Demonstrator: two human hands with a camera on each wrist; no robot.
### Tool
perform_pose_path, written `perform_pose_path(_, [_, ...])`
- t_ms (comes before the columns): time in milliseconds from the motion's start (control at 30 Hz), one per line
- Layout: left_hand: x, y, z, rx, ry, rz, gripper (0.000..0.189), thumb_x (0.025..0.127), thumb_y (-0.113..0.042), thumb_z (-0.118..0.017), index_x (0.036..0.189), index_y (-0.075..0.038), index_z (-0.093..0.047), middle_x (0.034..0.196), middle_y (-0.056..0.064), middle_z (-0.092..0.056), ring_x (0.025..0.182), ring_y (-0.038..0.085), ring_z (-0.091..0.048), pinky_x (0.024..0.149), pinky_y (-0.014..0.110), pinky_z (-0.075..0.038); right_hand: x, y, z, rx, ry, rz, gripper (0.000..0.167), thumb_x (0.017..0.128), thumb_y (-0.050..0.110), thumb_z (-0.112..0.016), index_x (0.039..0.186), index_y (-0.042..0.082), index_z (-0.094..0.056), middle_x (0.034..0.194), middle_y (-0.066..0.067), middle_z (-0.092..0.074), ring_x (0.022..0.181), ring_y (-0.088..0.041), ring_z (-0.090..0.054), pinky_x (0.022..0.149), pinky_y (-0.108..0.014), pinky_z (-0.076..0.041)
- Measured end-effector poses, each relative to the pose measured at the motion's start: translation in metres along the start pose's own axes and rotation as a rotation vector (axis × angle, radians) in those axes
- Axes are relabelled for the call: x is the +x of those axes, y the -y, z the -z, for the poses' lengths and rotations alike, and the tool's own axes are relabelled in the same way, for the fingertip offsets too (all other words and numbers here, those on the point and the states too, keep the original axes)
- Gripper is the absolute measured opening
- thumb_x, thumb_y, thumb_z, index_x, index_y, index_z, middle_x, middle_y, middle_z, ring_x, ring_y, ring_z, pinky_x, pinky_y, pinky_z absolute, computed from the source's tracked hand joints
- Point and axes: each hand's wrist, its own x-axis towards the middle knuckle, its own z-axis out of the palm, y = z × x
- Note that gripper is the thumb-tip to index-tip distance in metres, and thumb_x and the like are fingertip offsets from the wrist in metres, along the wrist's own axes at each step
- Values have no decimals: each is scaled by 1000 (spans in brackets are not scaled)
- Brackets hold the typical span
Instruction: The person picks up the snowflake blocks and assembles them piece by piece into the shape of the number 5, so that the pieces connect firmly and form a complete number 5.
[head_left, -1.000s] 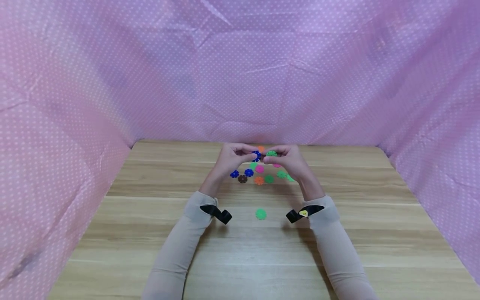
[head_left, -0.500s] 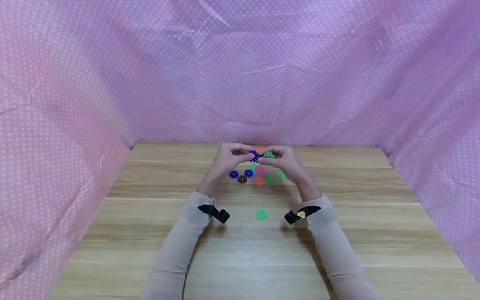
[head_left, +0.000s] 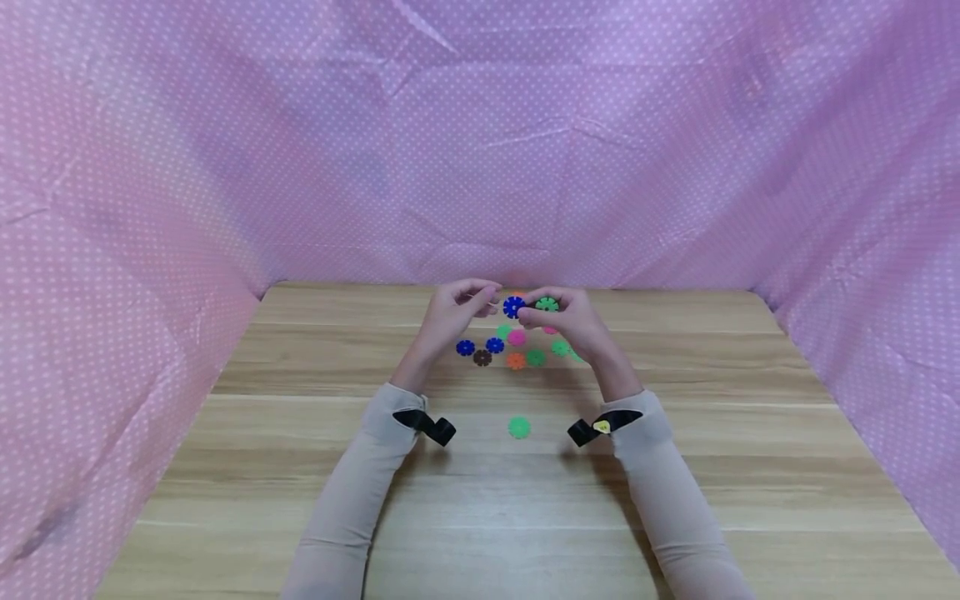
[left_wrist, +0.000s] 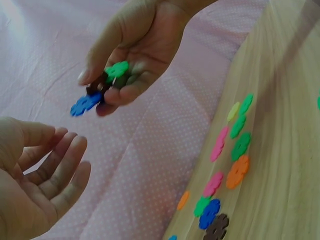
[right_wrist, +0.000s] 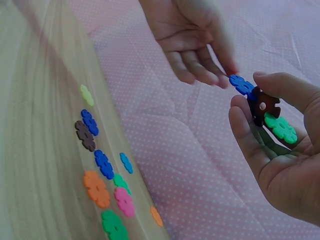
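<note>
My right hand [head_left: 572, 323] holds a small cluster of joined plastic snowflake discs above the far part of the table. A blue disc [head_left: 513, 307] sticks out at its left end, a brown disc [right_wrist: 267, 104] is pinched by thumb and fingers, and a green disc [head_left: 547, 305] sits on the right, near the palm. Left of the cluster, my left hand [head_left: 454, 312] is raised with loosely bent fingers, apart from the blue disc and holding nothing. The left wrist view also shows the left hand's fingers [left_wrist: 70, 167] with nothing between them.
Several loose discs lie on the wooden table [head_left: 750, 467] below the hands, among them a brown disc [head_left: 482, 357], an orange disc [head_left: 517, 361] and a pink disc [head_left: 517, 337]. One green disc [head_left: 519, 427] lies nearer, between the forearms. A pink dotted cloth [head_left: 480, 150] surrounds the table.
My left hand has let go of the blue disc and drawn back slightly left, its fingers loosening. The right hand now holds the joined discs alone.
</note>
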Motion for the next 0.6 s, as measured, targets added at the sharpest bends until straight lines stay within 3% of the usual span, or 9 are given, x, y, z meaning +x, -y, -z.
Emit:
perform_pose_path(133, [-2, 1, 8, 23, -34, 16, 25, 104, -18, -61, 120, -1, -71, 107, 19, -72, 100, 35, -71, 92, 36, -61, -2, 2, 4, -11, -15, -2, 12, 93, 7, -73, 104, 7, -73, 87, 3, -76, 86, -15, -72, 82, -31, -61])
perform_pose_path(267, [-5, 2, 12, 107, 16, 3, 23, 101, -17, -66, 119, -4, -72, 105, 18, -74, 93, 29, -71, 84, 28, -60, -4, 4, 9, -24, -30, -15, 12, 93, 10, -75, 105, 9, -73, 90, 3, -76, 88, -15, -72, 81, -30, -61])
perform_pose_path(400, [-9, 6, 9, 258, 150, -21, 24, 96, -18, -72, 118, -6, -73, 101, 12, -76, 88, 19, -69, 79, 26, -58, -4, 7, 13, -32, -47, -44, 14, 92, 14, -76, 105, 11, -73, 93, 3, -76, 91, -16, -73, 82, -28, -61])
perform_pose_path(600, [-22, 26, -4, 458, 444, -72, 22, 90, -13, -78, 110, -5, -77, 93, 5, -76, 85, 11, -68, 80, 24, -59, -4, 9, 19, -56, -67, -75, 16, 93, 15, -76, 107, 10, -71, 94, 3, -76, 95, -20, -75, 87, -28, -61])
